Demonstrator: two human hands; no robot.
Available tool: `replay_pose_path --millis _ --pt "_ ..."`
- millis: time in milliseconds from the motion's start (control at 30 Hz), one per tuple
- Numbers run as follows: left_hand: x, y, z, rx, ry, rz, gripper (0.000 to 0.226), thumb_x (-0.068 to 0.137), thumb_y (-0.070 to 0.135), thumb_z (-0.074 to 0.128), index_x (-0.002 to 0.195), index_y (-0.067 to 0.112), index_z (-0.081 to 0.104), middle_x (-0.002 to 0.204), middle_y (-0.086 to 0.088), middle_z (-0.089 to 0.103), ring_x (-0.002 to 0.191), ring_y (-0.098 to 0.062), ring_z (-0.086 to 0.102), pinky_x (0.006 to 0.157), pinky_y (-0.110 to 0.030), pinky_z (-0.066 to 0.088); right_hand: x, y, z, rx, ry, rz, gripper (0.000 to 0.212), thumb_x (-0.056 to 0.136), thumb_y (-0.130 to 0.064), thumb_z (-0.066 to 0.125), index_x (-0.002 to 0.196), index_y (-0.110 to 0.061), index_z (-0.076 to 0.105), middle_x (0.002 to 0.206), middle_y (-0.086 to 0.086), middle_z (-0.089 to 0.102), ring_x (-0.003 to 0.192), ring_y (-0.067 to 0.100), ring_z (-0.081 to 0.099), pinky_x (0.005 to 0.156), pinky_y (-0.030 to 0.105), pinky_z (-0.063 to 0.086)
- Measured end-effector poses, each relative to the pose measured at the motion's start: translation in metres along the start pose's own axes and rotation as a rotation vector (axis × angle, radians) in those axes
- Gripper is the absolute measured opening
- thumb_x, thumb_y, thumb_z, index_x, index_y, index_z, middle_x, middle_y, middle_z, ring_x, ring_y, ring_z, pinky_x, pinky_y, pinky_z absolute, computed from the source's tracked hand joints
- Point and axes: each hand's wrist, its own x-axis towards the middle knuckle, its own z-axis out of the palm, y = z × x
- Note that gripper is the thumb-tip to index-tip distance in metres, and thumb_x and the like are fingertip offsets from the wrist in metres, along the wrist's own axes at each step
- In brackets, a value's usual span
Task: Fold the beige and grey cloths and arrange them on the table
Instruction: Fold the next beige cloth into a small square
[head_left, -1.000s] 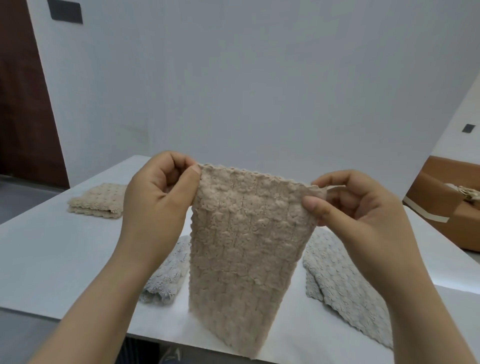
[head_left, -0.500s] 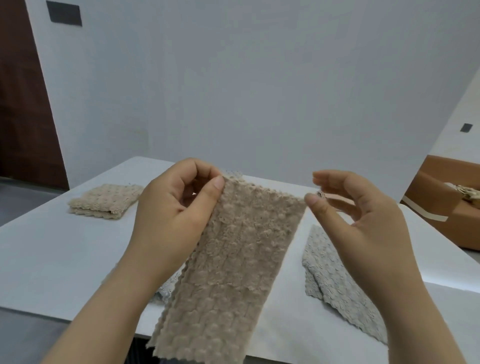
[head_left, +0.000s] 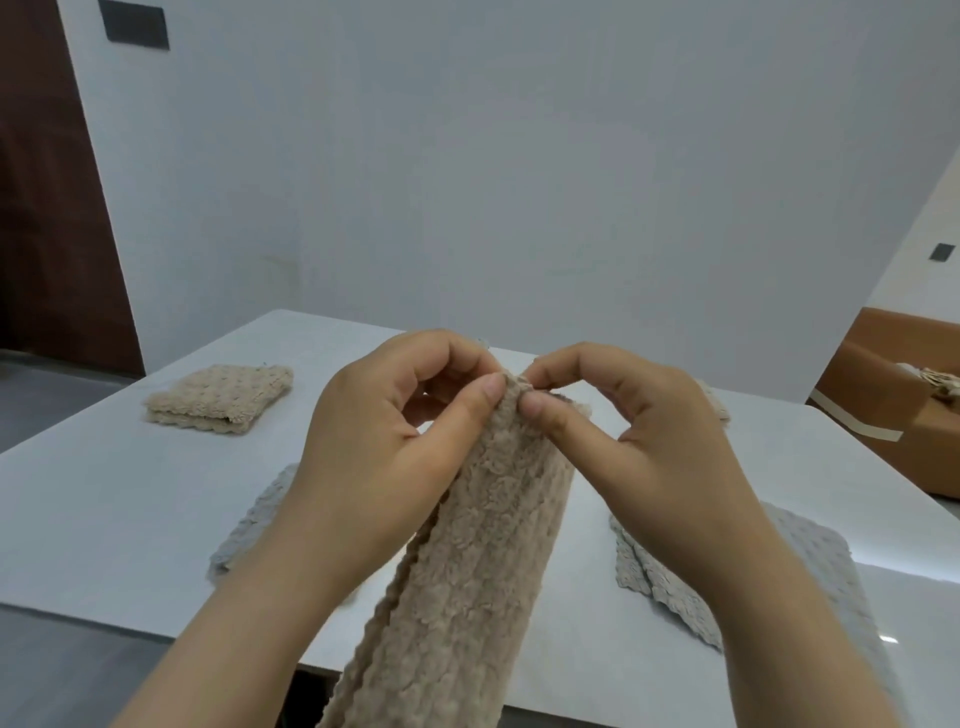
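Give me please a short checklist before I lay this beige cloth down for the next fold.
1. Both the left hand and the right hand pinch the top of the beige cloth: ok.
2. Top corners meet: ok.
3. Lower end aligned: cannot tell, out of frame.
4. Bare table between the left grey cloth and the right grey cloth: ok.
5. The folded beige cloth lies apart, far left: ok.
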Motion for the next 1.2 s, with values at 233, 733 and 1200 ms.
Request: replay_pose_path --millis 233,733,1200 --pt "-0.013 -0.007 0.003 -0.129 0.014 -0.107 0.007 0.076 0.026 0.068 0.082 0.024 0.064 0.08 0.006 0.069 0.072 -0.009 0.067 0.065 -0.016 0.051 -0.003 0.002 0.004 0.011 0.026 -0.003 0.01 0.089 -0.017 0.064 0.081 -0.023 0.063 0.079 -0.01 0.066 0.075 0.009 0.06 0.065 0.019 0.046" --pt "-0.04 -0.041 0.009 -0.036 -0.091 -0.26 0.009 0.079 0.022 0.074 0.071 0.021 0.071 0.065 0.007 0.067 0.06 -0.003 0.061 0.059 -0.012 0.045 -0.007 0.022 0.003 0.038 0.197 0.065 0.011 0.089 -0.014 0.063 0.081 -0.021 0.063 0.074 -0.007 0.062 0.068 0.004 0.055 0.061 0.011 0.041" --pt "-0.074 -0.089 0.008 0.137 -0.276 -0.284 0.032 0.07 0.058 0.057 0.059 0.029 0.06 0.061 0.007 0.053 0.056 -0.004 0.046 0.055 -0.014 0.033 -0.014 0.047 0.005 0.026 0.269 0.137 0.011 0.09 -0.013 0.061 0.081 -0.02 0.062 0.071 -0.011 0.059 0.066 0.001 0.052 0.06 0.008 0.039"
